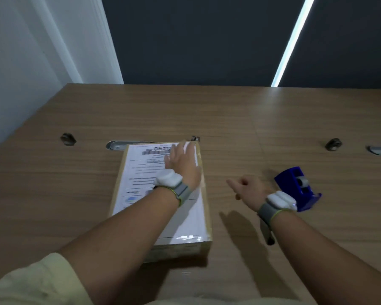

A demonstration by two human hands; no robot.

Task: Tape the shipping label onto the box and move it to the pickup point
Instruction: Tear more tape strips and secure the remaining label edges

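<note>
On the bench (75,194) before you, the box (178,249) lies flat with the shipping label (141,172) on top; the taping step seems in hand.
Your left grip (183,161) presses wide and flat on the label. Your right grip (249,188) is curled beside the blue tape dispenser (299,188); whether it holds tape cannot be told. The next move likely needs a strip.

The left hand (182,160) and forearm are covering part of the shipping label (141,172), whose small print is blurring past reading. The right hand (249,190) is showing smeared, its fingers unclear, its wristband (280,201) hiding the tape dispenser's (295,183) near corner.
</note>
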